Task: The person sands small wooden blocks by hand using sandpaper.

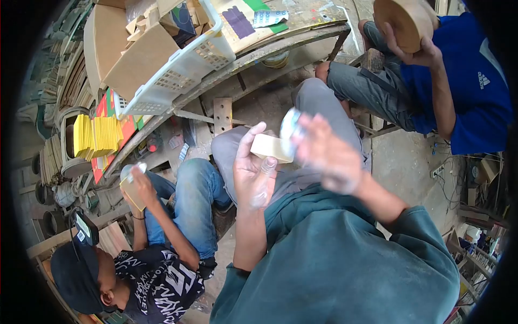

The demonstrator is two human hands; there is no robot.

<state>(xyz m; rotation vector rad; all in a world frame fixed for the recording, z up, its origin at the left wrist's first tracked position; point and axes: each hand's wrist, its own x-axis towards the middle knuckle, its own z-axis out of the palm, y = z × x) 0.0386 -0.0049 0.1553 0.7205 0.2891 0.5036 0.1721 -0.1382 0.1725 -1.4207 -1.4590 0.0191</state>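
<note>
My left hand (251, 175) grips a pale wooden block (268, 147) above my lap, thumb along its near side and fingers behind it. White dust coats the thumb and palm. My right hand (330, 154), smeared by motion, is closed on a piece of sandpaper (290, 128) with a white and blue printed back. The sandpaper is right at the block's right end.
At left, a co-worker's hands (141, 186) hold a similar block. Another person at right holds a round wooden piece (404, 24). A white plastic basket (178, 73) with a cardboard box stands on the bench (310, 27), near yellow stacked pieces (97, 136).
</note>
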